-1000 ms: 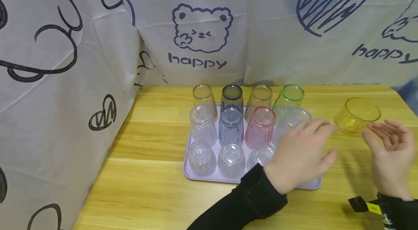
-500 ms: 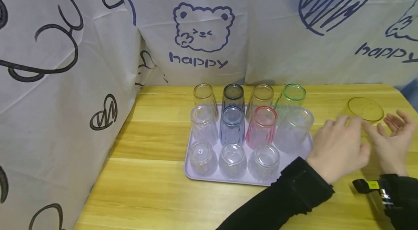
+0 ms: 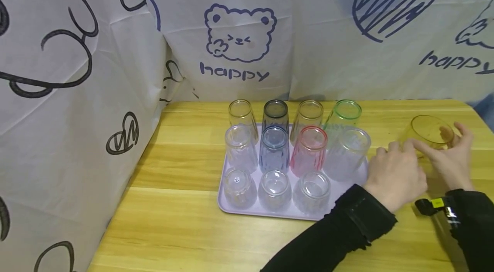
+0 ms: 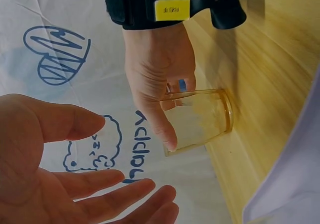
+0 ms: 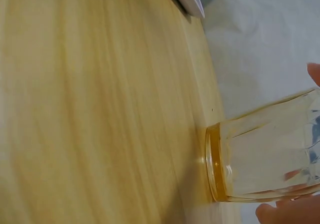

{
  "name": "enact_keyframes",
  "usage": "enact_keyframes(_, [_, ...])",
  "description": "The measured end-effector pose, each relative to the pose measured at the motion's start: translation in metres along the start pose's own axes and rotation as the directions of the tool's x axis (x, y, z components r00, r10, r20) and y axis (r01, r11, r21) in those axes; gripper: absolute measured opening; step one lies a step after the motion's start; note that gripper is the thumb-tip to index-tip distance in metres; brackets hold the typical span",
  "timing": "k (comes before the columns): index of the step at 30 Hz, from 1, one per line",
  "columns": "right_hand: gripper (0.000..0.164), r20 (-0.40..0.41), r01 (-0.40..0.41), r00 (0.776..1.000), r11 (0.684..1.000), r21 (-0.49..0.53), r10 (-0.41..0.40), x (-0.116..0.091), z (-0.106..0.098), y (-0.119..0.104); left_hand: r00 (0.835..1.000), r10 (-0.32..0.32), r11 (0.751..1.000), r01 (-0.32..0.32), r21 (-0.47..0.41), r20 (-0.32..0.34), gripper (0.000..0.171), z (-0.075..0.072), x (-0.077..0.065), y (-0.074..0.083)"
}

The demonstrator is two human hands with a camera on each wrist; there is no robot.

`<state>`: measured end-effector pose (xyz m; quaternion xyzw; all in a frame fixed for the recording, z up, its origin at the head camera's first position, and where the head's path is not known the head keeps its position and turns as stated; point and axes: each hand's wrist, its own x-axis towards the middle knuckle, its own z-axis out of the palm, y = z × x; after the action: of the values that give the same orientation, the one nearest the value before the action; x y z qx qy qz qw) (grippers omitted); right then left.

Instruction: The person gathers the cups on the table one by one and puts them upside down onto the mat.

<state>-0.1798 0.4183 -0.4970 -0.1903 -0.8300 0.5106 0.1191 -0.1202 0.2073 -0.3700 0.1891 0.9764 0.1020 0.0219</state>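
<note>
A clear yellow glass [image 3: 412,134] stands upright at the right of the table, its wide rim up. My right hand [image 3: 447,158] holds it from the near right side, thumb on one side and fingers on the other. The left wrist view shows this grip on the glass [image 4: 197,121] and its thick base. Between the tray and the glass is my left hand [image 3: 395,177], holding nothing. In the left wrist view its fingers [image 4: 145,189] are stretched out, with the thumb apart. Most of the right hand lies outside the right wrist view.
A lilac tray [image 3: 221,199] bears rows of glasses, among them a red glass [image 3: 308,152], a blue glass [image 3: 274,152] and a green-rimmed glass [image 3: 345,111]. A white cloth with drawings [image 3: 308,49] hangs behind the wooden table [image 3: 173,229].
My left hand has moved right, from above the tray to near the yellow glass. My right hand has gone forward and left, its fingers now around that glass.
</note>
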Motion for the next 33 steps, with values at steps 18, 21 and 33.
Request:
enact_keyframes(18, [0.09,0.002,-0.002,1.0,1.0,0.001,0.002,-0.017,0.004,-0.012,0.997,0.064,0.998,-0.065,-0.018,-0.052,0.047,0.008,-0.001,-0.01])
enact_keyframes(21, [0.09,0.019,0.041,0.999,0.999,-0.007,-0.04,-0.025,0.005,-0.011,0.996,0.056,0.998,-0.058,-0.031,-0.068,0.042,0.008,-0.001,-0.011])
enact_keyframes(33, [0.092,-0.043,-0.125,0.991,0.991,0.043,0.127,-0.04,0.015,-0.049,0.994,0.063,0.996,-0.068,-0.05,-0.092,0.045,0.008,-0.004,-0.015])
